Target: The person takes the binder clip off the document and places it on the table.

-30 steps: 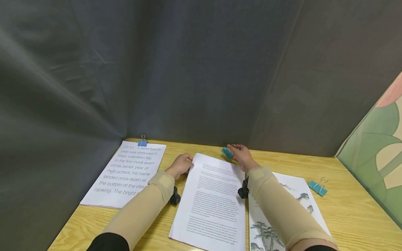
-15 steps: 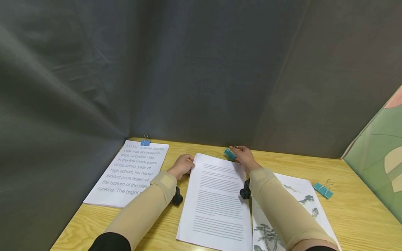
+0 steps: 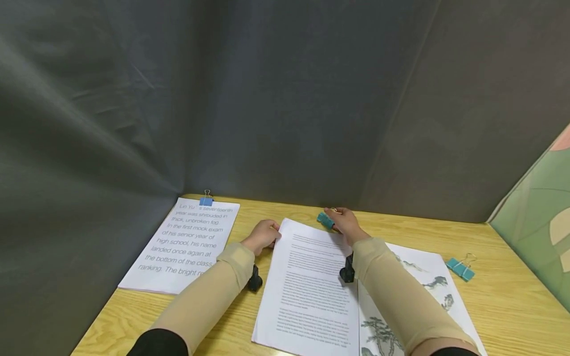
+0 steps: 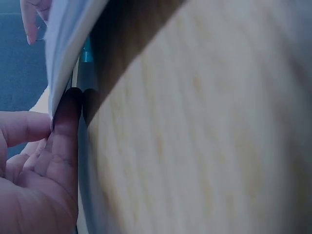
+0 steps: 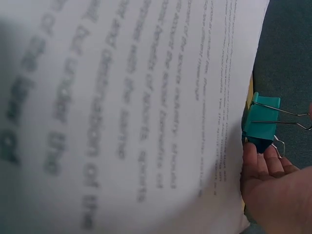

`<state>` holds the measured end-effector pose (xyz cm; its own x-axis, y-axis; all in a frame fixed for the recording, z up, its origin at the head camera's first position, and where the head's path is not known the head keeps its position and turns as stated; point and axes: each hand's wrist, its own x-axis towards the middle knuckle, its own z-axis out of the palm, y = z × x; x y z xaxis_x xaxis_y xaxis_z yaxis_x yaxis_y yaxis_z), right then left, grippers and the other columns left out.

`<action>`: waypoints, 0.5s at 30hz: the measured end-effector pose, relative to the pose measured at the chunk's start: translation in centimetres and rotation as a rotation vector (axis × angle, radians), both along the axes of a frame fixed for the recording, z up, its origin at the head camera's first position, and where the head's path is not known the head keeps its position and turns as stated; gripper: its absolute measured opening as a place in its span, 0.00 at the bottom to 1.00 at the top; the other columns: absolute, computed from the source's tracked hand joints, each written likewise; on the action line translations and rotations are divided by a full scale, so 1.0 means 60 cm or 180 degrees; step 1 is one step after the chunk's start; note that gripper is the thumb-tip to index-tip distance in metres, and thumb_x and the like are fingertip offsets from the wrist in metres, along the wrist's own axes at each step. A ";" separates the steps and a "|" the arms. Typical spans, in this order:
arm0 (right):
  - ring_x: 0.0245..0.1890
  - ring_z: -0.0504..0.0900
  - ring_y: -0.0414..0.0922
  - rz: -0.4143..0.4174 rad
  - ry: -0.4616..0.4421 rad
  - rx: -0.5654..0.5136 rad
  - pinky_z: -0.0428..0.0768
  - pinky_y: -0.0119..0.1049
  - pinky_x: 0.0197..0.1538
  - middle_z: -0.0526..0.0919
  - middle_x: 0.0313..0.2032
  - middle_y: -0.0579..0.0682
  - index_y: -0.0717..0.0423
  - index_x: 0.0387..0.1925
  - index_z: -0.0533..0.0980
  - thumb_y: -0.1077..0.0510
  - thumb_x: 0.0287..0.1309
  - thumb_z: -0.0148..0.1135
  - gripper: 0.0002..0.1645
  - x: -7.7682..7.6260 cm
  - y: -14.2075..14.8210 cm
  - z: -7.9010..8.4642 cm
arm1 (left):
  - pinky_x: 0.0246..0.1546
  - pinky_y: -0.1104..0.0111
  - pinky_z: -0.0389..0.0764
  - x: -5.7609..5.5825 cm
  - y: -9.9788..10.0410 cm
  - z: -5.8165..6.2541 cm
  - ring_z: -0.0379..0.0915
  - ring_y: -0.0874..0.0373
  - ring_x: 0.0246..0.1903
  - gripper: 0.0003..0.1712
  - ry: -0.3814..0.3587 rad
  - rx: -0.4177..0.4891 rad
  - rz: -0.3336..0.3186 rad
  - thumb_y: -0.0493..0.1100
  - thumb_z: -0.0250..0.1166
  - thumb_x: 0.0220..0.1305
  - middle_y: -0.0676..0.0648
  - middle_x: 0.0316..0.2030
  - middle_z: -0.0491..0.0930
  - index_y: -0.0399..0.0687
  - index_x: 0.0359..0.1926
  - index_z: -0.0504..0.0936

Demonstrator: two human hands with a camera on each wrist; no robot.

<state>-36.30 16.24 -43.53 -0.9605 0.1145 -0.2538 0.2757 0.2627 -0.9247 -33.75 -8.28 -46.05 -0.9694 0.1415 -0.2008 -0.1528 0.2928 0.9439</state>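
A stack of printed sheets (image 3: 307, 291) lies in the middle of the desk. My left hand (image 3: 262, 234) pinches its upper left corner. In the left wrist view, the thumb and fingers (image 4: 63, 151) have the sheets' edge between them, raised off the wood. My right hand (image 3: 350, 227) holds a teal binder clip (image 3: 325, 220) just beyond the stack's top edge. The right wrist view has the clip (image 5: 263, 117) side-on, its wire handles toward the hand and fingertips (image 5: 249, 153) under its body, close beside the paper (image 5: 146, 97).
On the left lies a large-print stack (image 3: 178, 247) with a blue binder clip (image 3: 206, 201) at its top. Sheets with an ink landscape (image 3: 378, 326) lie to the right, partly under my right forearm. Another teal binder clip (image 3: 461, 269) rests beyond them. A dark curtain (image 3: 285, 99) borders the desk (image 3: 512, 287).
The middle stack has shifted slightly right, its lower end most, with my left hand still at its corner. My right hand keeps the teal binder clip near the top edge.
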 end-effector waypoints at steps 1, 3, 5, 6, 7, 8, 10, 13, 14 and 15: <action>0.67 0.60 0.56 -0.0005 -0.0001 0.0010 0.66 0.49 0.63 0.53 0.71 0.63 0.67 0.71 0.50 0.45 0.67 0.56 0.45 0.000 0.000 0.000 | 0.23 0.69 0.73 0.001 0.000 0.000 0.71 0.56 0.24 0.07 -0.0002 0.0006 -0.0001 0.29 0.56 0.63 0.42 0.31 0.76 0.35 0.43 0.75; 0.67 0.60 0.56 -0.0021 -0.0006 0.0039 0.66 0.49 0.64 0.53 0.71 0.63 0.67 0.71 0.50 0.44 0.66 0.56 0.45 0.001 0.000 -0.001 | 0.23 0.69 0.73 0.001 0.000 0.000 0.72 0.56 0.24 0.08 -0.0009 0.0009 -0.0006 0.29 0.57 0.62 0.42 0.31 0.76 0.35 0.43 0.74; 0.67 0.60 0.56 -0.0042 -0.0015 0.0077 0.65 0.49 0.64 0.53 0.71 0.63 0.66 0.71 0.51 0.44 0.66 0.56 0.45 0.001 0.001 -0.003 | 0.23 0.68 0.74 0.002 0.001 0.000 0.72 0.56 0.24 0.08 -0.0026 0.0018 -0.0012 0.30 0.58 0.62 0.42 0.32 0.77 0.35 0.43 0.75; 0.67 0.60 0.56 -0.0046 -0.0013 0.0086 0.65 0.48 0.64 0.54 0.70 0.63 0.66 0.71 0.51 0.44 0.66 0.56 0.45 0.000 0.002 -0.005 | 0.24 0.68 0.74 0.002 0.001 0.001 0.72 0.56 0.25 0.09 -0.0040 0.0024 -0.0017 0.30 0.58 0.62 0.42 0.32 0.77 0.35 0.44 0.75; 0.66 0.61 0.56 -0.0044 -0.0015 0.0101 0.65 0.48 0.64 0.54 0.70 0.64 0.66 0.71 0.51 0.44 0.66 0.56 0.45 0.000 0.002 -0.006 | 0.24 0.68 0.74 0.002 0.001 0.001 0.73 0.56 0.25 0.09 -0.0045 0.0027 -0.0026 0.30 0.58 0.61 0.42 0.32 0.77 0.35 0.44 0.75; 0.66 0.61 0.56 -0.0050 -0.0017 0.0100 0.65 0.48 0.64 0.55 0.70 0.64 0.66 0.71 0.52 0.44 0.66 0.56 0.45 0.000 0.002 -0.007 | 0.25 0.68 0.74 0.001 0.001 0.001 0.73 0.56 0.26 0.10 -0.0056 0.0027 -0.0027 0.30 0.58 0.61 0.42 0.33 0.77 0.36 0.44 0.75; 0.65 0.63 0.56 -0.0050 0.0000 0.0082 0.66 0.48 0.63 0.56 0.70 0.64 0.66 0.71 0.52 0.44 0.66 0.56 0.44 0.001 0.002 -0.008 | 0.26 0.68 0.75 0.000 0.000 0.001 0.74 0.55 0.27 0.10 -0.0075 0.0034 -0.0019 0.32 0.59 0.62 0.42 0.34 0.77 0.36 0.45 0.75; 0.65 0.64 0.57 -0.0030 0.0059 0.0071 0.67 0.48 0.63 0.56 0.69 0.64 0.66 0.71 0.53 0.46 0.66 0.55 0.43 0.003 0.000 -0.007 | 0.29 0.67 0.78 -0.002 -0.001 0.002 0.75 0.55 0.29 0.10 -0.0076 0.0079 0.0037 0.33 0.58 0.63 0.41 0.36 0.77 0.36 0.45 0.75; 0.64 0.64 0.57 -0.0026 0.0078 0.0062 0.67 0.49 0.63 0.56 0.69 0.65 0.66 0.71 0.53 0.47 0.67 0.55 0.42 0.003 -0.001 -0.007 | 0.29 0.67 0.78 -0.003 -0.002 0.003 0.76 0.55 0.30 0.10 -0.0071 0.0106 0.0062 0.33 0.58 0.63 0.41 0.36 0.77 0.35 0.46 0.75; 0.64 0.64 0.58 -0.0017 0.0092 0.0068 0.67 0.49 0.63 0.56 0.69 0.65 0.66 0.71 0.53 0.47 0.67 0.55 0.41 0.004 -0.001 -0.006 | 0.30 0.67 0.79 -0.003 -0.003 0.004 0.76 0.55 0.31 0.11 -0.0063 0.0141 0.0082 0.33 0.58 0.64 0.41 0.36 0.77 0.34 0.46 0.74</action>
